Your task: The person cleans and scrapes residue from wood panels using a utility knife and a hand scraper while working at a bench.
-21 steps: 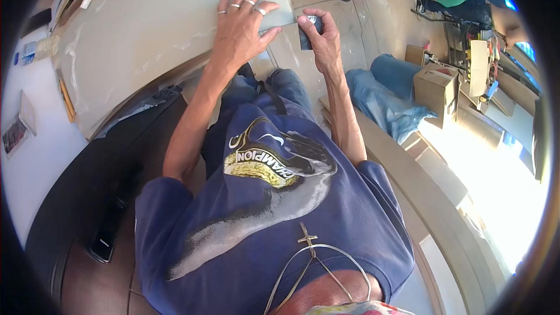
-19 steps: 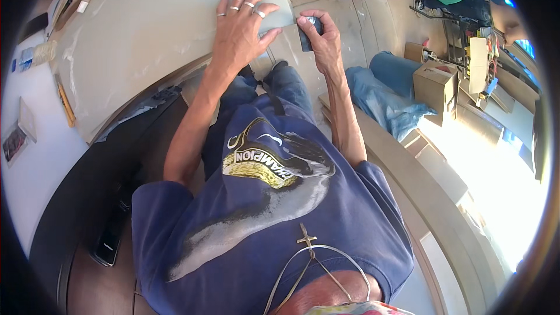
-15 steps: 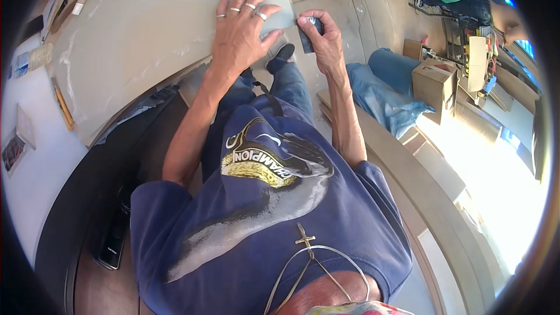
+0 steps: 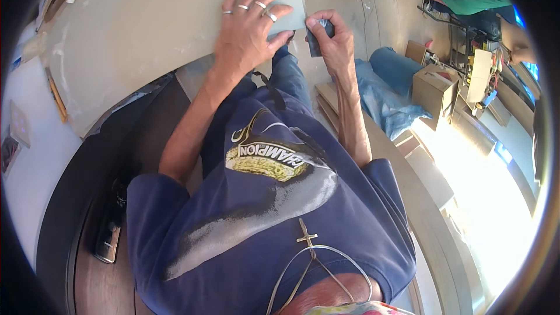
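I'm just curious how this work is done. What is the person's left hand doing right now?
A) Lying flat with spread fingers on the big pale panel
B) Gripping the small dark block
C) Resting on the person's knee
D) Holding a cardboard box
A: the left hand lies palm down, ringed fingers spread, on the big pale panel, while the right hand holds the small dark block at its edge.

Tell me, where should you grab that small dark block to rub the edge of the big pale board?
Probably by its two long sides, coming from the right. The small dark block stands against the edge of the big pale curved board, so the right hand wraps it, while the left hand lies flat on top.
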### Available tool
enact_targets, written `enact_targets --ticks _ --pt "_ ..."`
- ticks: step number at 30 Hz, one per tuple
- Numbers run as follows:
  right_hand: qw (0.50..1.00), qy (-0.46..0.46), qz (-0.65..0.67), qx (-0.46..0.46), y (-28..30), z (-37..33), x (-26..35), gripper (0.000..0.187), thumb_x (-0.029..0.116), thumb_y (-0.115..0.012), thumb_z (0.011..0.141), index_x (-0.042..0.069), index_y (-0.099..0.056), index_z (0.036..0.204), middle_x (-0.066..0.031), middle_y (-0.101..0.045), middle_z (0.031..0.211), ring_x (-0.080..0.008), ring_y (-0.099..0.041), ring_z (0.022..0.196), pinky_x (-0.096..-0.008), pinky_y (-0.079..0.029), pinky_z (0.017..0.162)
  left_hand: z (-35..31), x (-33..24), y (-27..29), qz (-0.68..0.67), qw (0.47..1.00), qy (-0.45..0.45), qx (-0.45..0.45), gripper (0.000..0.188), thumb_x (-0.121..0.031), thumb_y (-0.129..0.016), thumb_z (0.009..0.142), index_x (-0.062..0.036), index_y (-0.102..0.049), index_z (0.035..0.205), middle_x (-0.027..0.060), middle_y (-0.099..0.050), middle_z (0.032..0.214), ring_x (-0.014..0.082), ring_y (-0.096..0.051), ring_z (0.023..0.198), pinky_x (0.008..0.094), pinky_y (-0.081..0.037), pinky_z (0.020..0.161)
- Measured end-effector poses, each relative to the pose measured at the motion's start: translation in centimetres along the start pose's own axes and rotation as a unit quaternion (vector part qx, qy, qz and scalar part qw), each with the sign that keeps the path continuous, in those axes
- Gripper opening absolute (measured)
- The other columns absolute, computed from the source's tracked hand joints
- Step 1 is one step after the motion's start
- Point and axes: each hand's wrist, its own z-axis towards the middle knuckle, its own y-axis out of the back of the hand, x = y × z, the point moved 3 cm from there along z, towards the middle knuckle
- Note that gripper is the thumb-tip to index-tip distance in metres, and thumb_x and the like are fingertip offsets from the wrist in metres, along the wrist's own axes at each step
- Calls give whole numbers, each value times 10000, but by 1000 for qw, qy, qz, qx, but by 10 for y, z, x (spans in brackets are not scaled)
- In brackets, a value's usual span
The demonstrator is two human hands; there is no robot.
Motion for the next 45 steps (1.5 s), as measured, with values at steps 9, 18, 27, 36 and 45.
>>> enact_targets --ticks 9,18,27,36,45 --pt "999 17 -49 11 -15 -12 -1 133 130 -732 948 15 -681 991 -26 -680 738 -75 -595 608 -249 -449 548 -11 10 12 13 1000 0 -7 460 -324 -877 740 -235 -692 1152 -60 -583 1367 186 -488 1365 533 -274 1216" --pt "998 -14 36 48 -17 -12 1 89 103 -692 981 24 -672 1015 -51 -713 785 -69 -636 635 -230 -456 542 -15 8 21 5 1000 15 2 501 -277 -884 731 -238 -684 1189 -62 -583 1398 202 -494 1374 515 -284 1224" --pt "1000 -8 16 22 -26 -20 5 126 134 -713 972 18 -673 1000 -45 -701 768 -81 -633 667 -236 -469 593 -17 6 24 4 1000 17 9 510 -270 -891 719 -242 -687 1186 -66 -584 1393 201 -489 1379 519 -290 1222" --pt "999 27 -40 -23 -29 -15 6 162 176 -737 952 20 -696 972 -12 -667 749 -81 -570 681 -260 -464 614 -11 10 23 0 1000 12 12 503 -263 -888 724 -235 -684 1183 -54 -577 1409 210 -490 1376 523 -291 1216" --pt "996 28 -76 -24 -28 -17 9 157 160 -732 942 10 -704 977 -58 -713 800 -104 -603 719 -291 -497 665 -15 8 21 1 1000 15 23 504 -263 -881 733 -238 -683 1195 -44 -566 1422 223 -484 1383 530 -287 1214"
